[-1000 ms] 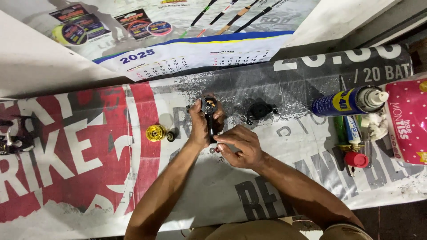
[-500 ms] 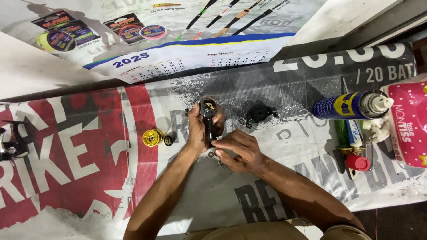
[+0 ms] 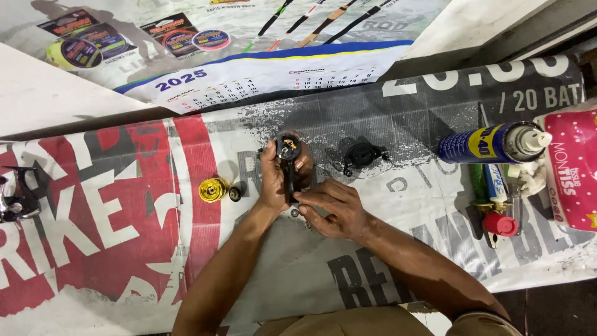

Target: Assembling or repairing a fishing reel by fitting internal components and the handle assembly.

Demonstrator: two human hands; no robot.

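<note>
Here a black reel body (image 3: 288, 163) is held upright in the left hand (image 3: 273, 177), whose fingers are closed around it, above the printed banner (image 3: 398, 118). The lower end of it is pinched by the fingertips of the right hand (image 3: 333, 208). Just left of the hands a gold spool (image 3: 212, 190) is laid, and to the right a black cover part (image 3: 362, 154). Further right a blue spray can (image 3: 491, 143) is seen.

The worktop is covered with a big printed banner (image 3: 124, 249) (red, white and grey). Lying on it: a gold spool (image 3: 213, 190) left of centre, a black round part (image 3: 362, 154) near the middle, and a blue spray can (image 3: 491, 143) by the right edge, with a calendar sheet (image 3: 261, 68) along the far edge.
</note>
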